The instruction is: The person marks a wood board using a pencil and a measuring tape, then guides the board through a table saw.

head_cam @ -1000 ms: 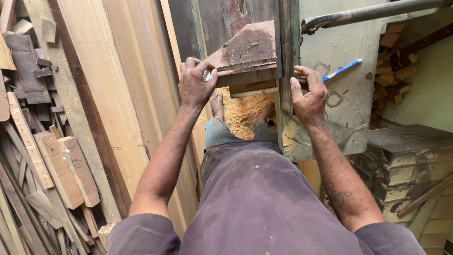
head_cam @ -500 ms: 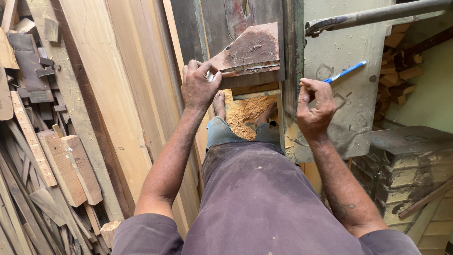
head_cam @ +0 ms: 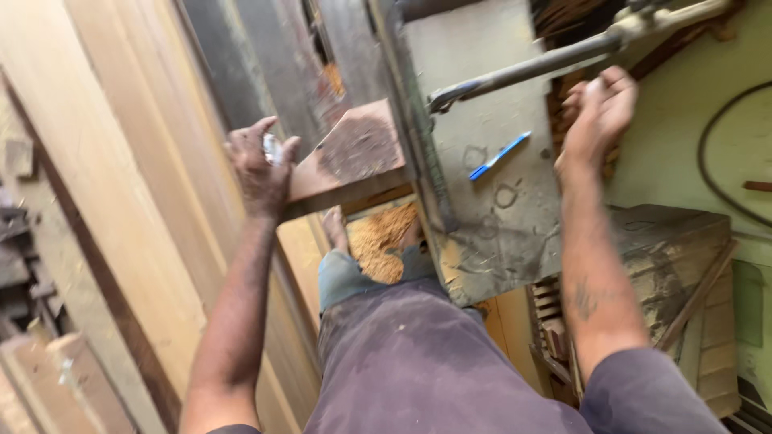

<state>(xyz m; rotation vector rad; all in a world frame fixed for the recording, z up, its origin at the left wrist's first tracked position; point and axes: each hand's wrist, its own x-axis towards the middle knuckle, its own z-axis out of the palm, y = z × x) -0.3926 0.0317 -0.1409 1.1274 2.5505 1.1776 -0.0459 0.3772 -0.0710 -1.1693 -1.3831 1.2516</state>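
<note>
The left hand [head_cam: 261, 165] had its grip closed on the end of a brown wood block [head_cam: 354, 157], left of the grey saw machine [head_cam: 490, 193]. The right hand [head_cam: 599, 108] was up by the metal bar [head_cam: 523, 71] over the machine; its grip was blurred, so I cannot tell. A blue pen [head_cam: 498, 156] lay on the machine.

Grey machine table [head_cam: 515, 217] bears a blue pen [head_cam: 499, 156].
</note>
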